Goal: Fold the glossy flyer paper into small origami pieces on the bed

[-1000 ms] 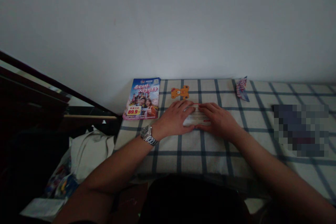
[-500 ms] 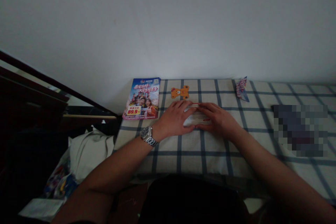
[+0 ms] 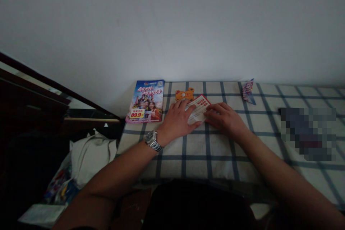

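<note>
1. Between the hands on the checked surface (image 3: 215,147) lies the red-and-white leaflet (image 3: 199,109), with its long axis slanting away and to the right.
2. Left hand (image 3: 176,121) rests flat and unclenched on the leaflet's left edge.
3. Right hand (image 3: 225,120) has loose fingers, and its fingertips touch the near right edge.

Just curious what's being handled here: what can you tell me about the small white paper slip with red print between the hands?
The small white paper slip with red print looks like thin paper with a red border at its far corner; the text is too small to read. It sits askew on the checked tablecloth, far corner near an orange bear-shaped cutout. The left hand covers its left part; the right hand touches its right edge with fingertips.
</note>
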Available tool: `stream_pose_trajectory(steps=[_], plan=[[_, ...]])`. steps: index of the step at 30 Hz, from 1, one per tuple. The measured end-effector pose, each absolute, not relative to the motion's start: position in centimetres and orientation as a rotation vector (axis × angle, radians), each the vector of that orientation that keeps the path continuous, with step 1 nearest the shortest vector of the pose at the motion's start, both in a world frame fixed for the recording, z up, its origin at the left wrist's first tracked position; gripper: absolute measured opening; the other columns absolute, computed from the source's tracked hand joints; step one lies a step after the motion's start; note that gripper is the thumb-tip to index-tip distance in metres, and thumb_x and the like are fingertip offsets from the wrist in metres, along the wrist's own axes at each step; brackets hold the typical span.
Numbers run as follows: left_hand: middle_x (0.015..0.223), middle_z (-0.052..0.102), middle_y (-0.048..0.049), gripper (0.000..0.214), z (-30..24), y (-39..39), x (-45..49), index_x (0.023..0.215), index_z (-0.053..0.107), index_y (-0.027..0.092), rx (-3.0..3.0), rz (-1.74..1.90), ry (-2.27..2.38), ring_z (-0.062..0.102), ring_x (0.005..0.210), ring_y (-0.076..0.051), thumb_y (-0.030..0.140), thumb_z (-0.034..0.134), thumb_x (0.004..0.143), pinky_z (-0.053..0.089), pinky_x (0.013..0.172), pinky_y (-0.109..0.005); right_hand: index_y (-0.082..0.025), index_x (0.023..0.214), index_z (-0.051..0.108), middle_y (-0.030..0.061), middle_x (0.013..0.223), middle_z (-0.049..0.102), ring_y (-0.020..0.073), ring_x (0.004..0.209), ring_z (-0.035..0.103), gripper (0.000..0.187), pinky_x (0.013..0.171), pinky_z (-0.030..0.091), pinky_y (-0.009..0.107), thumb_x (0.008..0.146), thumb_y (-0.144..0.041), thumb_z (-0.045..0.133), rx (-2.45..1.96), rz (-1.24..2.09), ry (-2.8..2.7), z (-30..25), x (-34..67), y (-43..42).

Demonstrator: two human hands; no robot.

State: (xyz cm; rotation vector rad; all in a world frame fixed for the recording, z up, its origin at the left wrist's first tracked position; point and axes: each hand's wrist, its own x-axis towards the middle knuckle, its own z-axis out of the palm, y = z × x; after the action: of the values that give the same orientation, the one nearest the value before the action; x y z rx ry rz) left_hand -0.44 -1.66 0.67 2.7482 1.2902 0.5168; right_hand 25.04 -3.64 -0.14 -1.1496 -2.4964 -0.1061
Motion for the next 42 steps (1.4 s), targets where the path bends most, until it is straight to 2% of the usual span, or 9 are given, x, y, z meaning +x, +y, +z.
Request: stream_pose_trajectory(steps=[5, 10, 16, 19, 22, 25, 33, 38, 42], plan=[[0.132, 0.058, -0.0147, 0.042, 0.6, -1.1, -0.6, 0.131, 0.063, 0.017, 2.696, 0.572, 1.298, 0.057, 0.122, -0.033, 0.045, 0.062, 0.101, 0.051, 0.109, -0.053, -0.017, 0.117, 0.075, 0.0165, 0.127, 0.071, 0.0302, 0.105, 0.067, 0.020, 0.091, 0.063, 0.049, 0.102, -0.019, 0.062, -1.161, -0.080, -2.451, -0.8, 25.5, -3.3], [0.123, 0.060, -0.0124, 0.023, 0.1, -0.5, -0.8, 0.120, 0.066, 0.015, 2.629, 0.625, 1.262, 0.061, 0.115, -0.027, 0.024, 0.059, 0.100, 0.055, 0.105, -0.046, -0.017, 0.119, 0.074, 0.0159, 0.131, 0.070, 0.0320, 0.116, 0.065, 0.021, 0.100, 0.060, 0.051, 0.102, -0.024, 0.063, -1.171, 0.013, -2.412, -1.1, 25.7, -3.1], [0.107, 0.067, -0.0081, 0.018, 0.5, -0.1, -1.2, 0.112, 0.068, 0.018, 2.665, 0.619, 1.348, 0.065, 0.098, -0.025, 0.024, 0.054, 0.103, 0.058, 0.093, -0.045, -0.021, 0.121, 0.075, 0.0146, 0.132, 0.071, 0.0334, 0.119, 0.066, 0.023, 0.101, 0.060, 0.056, 0.101, -0.027, 0.066, -1.131, 0.134, -2.387, -1.2, 26.2, -2.7], [0.118, 0.067, -0.0096, 0.022, 0.7, 0.1, -1.3, 0.120, 0.067, 0.018, 2.688, 0.644, 1.325, 0.064, 0.108, -0.028, 0.023, 0.052, 0.104, 0.056, 0.100, -0.049, -0.024, 0.121, 0.076, 0.0134, 0.135, 0.070, 0.0333, 0.122, 0.066, 0.024, 0.103, 0.059, 0.058, 0.100, -0.026, 0.065, -1.105, 0.204, -2.388, -1.2, 26.5, -2.4], [0.140, 0.061, -0.0108, 0.032, 0.6, 0.4, -1.5, 0.134, 0.062, 0.019, 2.705, 0.676, 1.228, 0.058, 0.128, -0.030, 0.020, 0.051, 0.104, 0.050, 0.113, -0.051, -0.026, 0.122, 0.077, 0.0125, 0.137, 0.070, 0.0328, 0.124, 0.065, 0.026, 0.105, 0.058, 0.058, 0.099, -0.025, 0.066, -1.068, 0.253, -2.395, -1.1, 26.7, -2.3], [0.149, 0.056, -0.0095, 0.039, 0.2, 0.6, -1.5, 0.143, 0.057, 0.020, 2.711, 0.640, 1.139, 0.053, 0.137, -0.028, 0.019, 0.051, 0.104, 0.046, 0.119, -0.050, -0.025, 0.122, 0.077, 0.0134, 0.137, 0.069, 0.0318, 0.125, 0.066, 0.025, 0.106, 0.058, 0.057, 0.100, -0.025, 0.065, -1.033, 0.288, -2.410, -1.1, 26.7, -2.4], [0.147, 0.056, -0.0116, 0.039, -0.4, 0.6, -1.6, 0.142, 0.058, 0.019, 2.734, 0.551, 1.096, 0.054, 0.137, -0.029, 0.026, 0.056, 0.104, 0.045, 0.119, -0.052, -0.020, 0.117, 0.075, 0.0176, 0.148, 0.060, 0.0334, 0.130, 0.064, 0.021, 0.108, 0.058, 0.057, 0.099, -0.028, 0.066, -1.136, 0.267, -2.351, -1.3, 26.2, -2.7], [0.150, 0.053, -0.0128, 0.038, -0.5, 0.6, -1.4, 0.141, 0.057, 0.019, 2.723, 0.556, 1.125, 0.052, 0.138, -0.030, 0.027, 0.056, 0.104, 0.046, 0.119, -0.051, -0.023, 0.119, 0.072, 0.0151, 0.153, 0.057, 0.0365, 0.139, 0.057, 0.021, 0.111, 0.054, 0.064, 0.099, -0.029, 0.067, -1.175, 0.208, -2.349, -1.4, 26.0, -2.6], [0.147, 0.054, -0.0127, 0.038, -0.6, 0.6, -1.4, 0.141, 0.057, 0.019, 2.720, 0.561, 1.129, 0.053, 0.136, -0.030, 0.028, 0.057, 0.104, 0.048, 0.118, -0.051, -0.023, 0.122, 0.070, 0.0160, 0.155, 0.055, 0.0370, 0.140, 0.056, 0.024, 0.112, 0.053, 0.064, 0.099, -0.030, 0.067, -1.186, 0.197, -2.365, -1.6, 26.1, -2.5]])
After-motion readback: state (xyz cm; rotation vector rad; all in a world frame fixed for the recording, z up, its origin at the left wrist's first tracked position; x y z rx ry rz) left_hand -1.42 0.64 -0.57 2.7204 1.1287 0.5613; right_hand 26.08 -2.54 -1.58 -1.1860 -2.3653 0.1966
